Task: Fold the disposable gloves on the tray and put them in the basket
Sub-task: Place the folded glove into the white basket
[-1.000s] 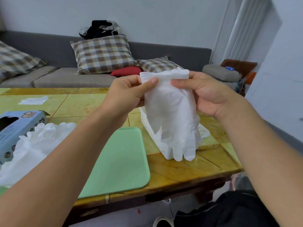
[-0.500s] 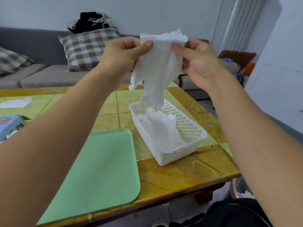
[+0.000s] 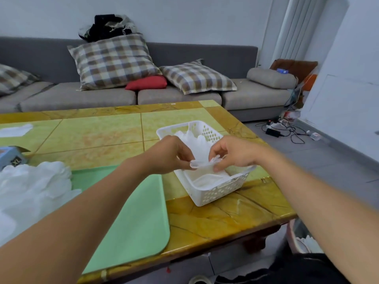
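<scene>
A thin white disposable glove (image 3: 198, 149) lies stretched into the white perforated basket (image 3: 213, 194) on the table's right side. My left hand (image 3: 171, 154) pinches the glove's near edge on the left, and my right hand (image 3: 229, 152) pinches it on the right, both just above the basket's middle. More folded gloves (image 3: 207, 178) lie in the basket's near end. The green tray (image 3: 133, 218) lies left of the basket, and a heap of loose white gloves (image 3: 32, 187) covers its left part.
A blue glove box (image 3: 12, 158) marked XL stands at the far left, with a flat white sheet (image 3: 16, 129) behind it. The yellow table (image 3: 225, 220) ends close to me and on the right. A grey sofa (image 3: 143, 93) with cushions stands behind; cables (image 3: 281, 130) lie on the floor.
Both hands came down from chest height to the basket, bringing the glove with them. It hung full length before; now it lies into the basket.
</scene>
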Demonstrator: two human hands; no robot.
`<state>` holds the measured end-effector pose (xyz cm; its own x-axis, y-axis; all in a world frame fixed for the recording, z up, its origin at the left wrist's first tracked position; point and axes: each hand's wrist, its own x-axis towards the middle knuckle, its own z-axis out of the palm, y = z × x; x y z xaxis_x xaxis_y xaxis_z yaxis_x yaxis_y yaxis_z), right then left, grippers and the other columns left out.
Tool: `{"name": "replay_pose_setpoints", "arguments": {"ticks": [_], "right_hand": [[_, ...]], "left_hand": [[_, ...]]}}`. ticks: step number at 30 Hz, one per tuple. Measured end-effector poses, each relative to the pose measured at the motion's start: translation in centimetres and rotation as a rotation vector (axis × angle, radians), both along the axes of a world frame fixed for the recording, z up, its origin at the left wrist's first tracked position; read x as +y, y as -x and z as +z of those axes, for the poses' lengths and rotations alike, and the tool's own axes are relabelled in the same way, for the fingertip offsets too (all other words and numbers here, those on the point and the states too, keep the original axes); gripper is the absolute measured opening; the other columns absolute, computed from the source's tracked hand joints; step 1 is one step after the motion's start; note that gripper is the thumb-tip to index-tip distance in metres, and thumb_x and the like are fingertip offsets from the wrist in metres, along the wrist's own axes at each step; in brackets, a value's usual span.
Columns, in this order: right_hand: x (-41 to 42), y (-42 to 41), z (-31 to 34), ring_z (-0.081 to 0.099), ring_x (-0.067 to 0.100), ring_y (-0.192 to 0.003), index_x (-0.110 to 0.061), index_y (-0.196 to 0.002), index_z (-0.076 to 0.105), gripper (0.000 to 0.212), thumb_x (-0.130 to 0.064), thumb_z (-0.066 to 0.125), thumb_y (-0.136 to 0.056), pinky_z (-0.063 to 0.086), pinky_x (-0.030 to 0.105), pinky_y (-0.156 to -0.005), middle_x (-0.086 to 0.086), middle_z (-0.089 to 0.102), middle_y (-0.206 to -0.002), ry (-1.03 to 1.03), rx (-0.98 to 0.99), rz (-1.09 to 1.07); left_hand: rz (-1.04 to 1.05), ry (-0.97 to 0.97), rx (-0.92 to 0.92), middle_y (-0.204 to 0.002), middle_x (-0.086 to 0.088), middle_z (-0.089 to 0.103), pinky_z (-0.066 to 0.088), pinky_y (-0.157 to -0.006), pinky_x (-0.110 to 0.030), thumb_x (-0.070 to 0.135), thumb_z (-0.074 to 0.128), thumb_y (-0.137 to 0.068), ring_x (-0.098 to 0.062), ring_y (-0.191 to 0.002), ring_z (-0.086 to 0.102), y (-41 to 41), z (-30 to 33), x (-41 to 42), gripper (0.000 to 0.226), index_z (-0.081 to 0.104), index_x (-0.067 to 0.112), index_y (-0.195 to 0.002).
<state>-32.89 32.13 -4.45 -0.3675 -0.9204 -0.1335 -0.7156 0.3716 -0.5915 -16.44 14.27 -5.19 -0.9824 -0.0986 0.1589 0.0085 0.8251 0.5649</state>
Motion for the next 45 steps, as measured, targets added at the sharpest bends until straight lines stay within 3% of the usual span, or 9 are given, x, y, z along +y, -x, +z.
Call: {"name": "replay_pose_setpoints", "arguments": {"ticks": [5, 9, 14, 19, 25, 28, 31, 38, 45], "right_hand": [[0.4, -0.6, 0.6, 0.057, -0.002, -0.063, -0.027, -0.075, 0.071, 0.022, -0.010, 0.084, -0.076, 0.047, 0.023, -0.065, -0.010, 0.068, -0.075, -0.150, 0.246, 0.055], [0.7, -1.3, 2.6, 0.067, 0.006, -0.090, -0.029, -0.097, 0.078, 0.021, -0.019, 0.082, -0.080, 0.054, 0.026, -0.078, -0.018, 0.069, -0.090, -0.367, 0.299, 0.053], [0.1, -1.2, 4.9, 0.060, -0.004, -0.063, -0.025, -0.089, 0.080, 0.012, -0.036, 0.080, -0.084, 0.044, 0.019, -0.062, -0.012, 0.072, -0.078, 0.079, 0.361, -0.096], [-5.2, -3.5, 1.3, 0.061, 0.017, -0.104, -0.031, -0.134, 0.054, 0.075, -0.034, 0.090, -0.069, 0.055, 0.032, -0.080, -0.008, 0.060, -0.120, -0.187, 0.347, 0.051], [-7.3, -2.8, -1.1, 0.055, 0.020, -0.103, -0.034, -0.153, 0.023, 0.104, -0.033, 0.086, -0.070, 0.055, 0.040, -0.085, 0.000, 0.039, -0.137, -0.405, 0.401, 0.020], [-7.3, -2.3, -1.3, 0.036, 0.027, -0.141, -0.038, -0.155, 0.015, 0.117, -0.044, 0.088, -0.065, 0.046, 0.053, -0.104, 0.000, 0.029, -0.156, -0.457, 0.371, 0.024], [-6.8, -2.4, -1.4, 0.027, 0.024, -0.147, -0.036, -0.157, 0.012, 0.105, -0.038, 0.082, -0.079, 0.040, 0.051, -0.111, -0.005, 0.021, -0.161, -0.494, 0.310, 0.046], [-8.0, -3.0, 2.4, 0.047, 0.025, -0.136, -0.041, -0.156, 0.025, 0.108, -0.053, 0.086, -0.068, 0.046, 0.047, -0.107, -0.008, 0.032, -0.161, -0.502, 0.371, -0.061], [-13.5, -15.6, 6.7, 0.065, 0.019, -0.102, -0.021, -0.128, 0.067, 0.040, -0.028, 0.075, -0.090, 0.054, 0.038, -0.090, 0.000, 0.068, -0.121, 0.114, 0.363, 0.188]], "left_hand": [[-0.090, 0.223, -0.317, -0.098, 0.016, 0.072, 0.056, -0.090, -0.027, 0.030, 0.075, -0.087, -0.004, -0.093, 0.067, 0.8, 2.2, 2.0, 0.025, 0.076, 0.022, -0.111], [-0.106, 0.335, -0.543, -0.116, 0.012, 0.069, 0.050, -0.099, -0.032, 0.035, 0.062, -0.092, -0.011, -0.108, 0.060, 1.6, 2.5, 4.0, 0.032, 0.070, 0.025, -0.121], [0.080, 0.241, -0.220, -0.080, 0.003, 0.072, 0.054, -0.079, -0.035, 0.040, 0.057, -0.094, -0.016, -0.085, 0.068, 2.4, 3.8, 2.6, 0.032, 0.076, 0.017, -0.082], [0.254, 0.796, -0.354, -0.077, 0.007, 0.043, 0.036, -0.087, -0.039, 0.049, 0.060, -0.084, -0.023, -0.089, 0.053, 2.8, 2.8, 2.5, 0.033, 0.058, 0.024, -0.105], [0.298, 0.682, -0.600, -0.105, 0.003, 0.059, 0.047, -0.091, -0.037, 0.056, 0.063, -0.081, -0.023, -0.100, 0.059, 4.6, 1.7, 2.4, 0.054, 0.056, 0.025, -0.124], [0.330, 0.680, -0.740, -0.135, -0.001, 0.056, 0.025, -0.116, -0.058, 0.063, 0.044, -0.089, -0.032, -0.133, 0.047, 5.9, 0.7, 2.0, 0.067, 0.043, 0.028, -0.146], [0.355, 0.695, -0.782, -0.143, -0.002, 0.051, 0.012, -0.116, -0.067, 0.063, 0.036, -0.093, -0.035, -0.140, 0.038, 6.5, 0.0, 1.9, 0.063, 0.042, 0.030, -0.146], [0.296, 0.402, -0.364, -0.104, -0.004, 0.067, 0.053, -0.091, -0.045, 0.049, 0.049, -0.081, -0.027, -0.095, 0.058, 2.2, 2.5, -0.3, 0.031, 0.065, 0.022, -0.083], [0.583, 0.183, -0.110, -0.111, -0.002, 0.072, 0.048, -0.086, -0.030, 0.017, 0.062, -0.091, -0.021, -0.103, 0.064, -12.8, 4.8, -6.9, 0.023, 0.073, 0.016, -0.112]]}}
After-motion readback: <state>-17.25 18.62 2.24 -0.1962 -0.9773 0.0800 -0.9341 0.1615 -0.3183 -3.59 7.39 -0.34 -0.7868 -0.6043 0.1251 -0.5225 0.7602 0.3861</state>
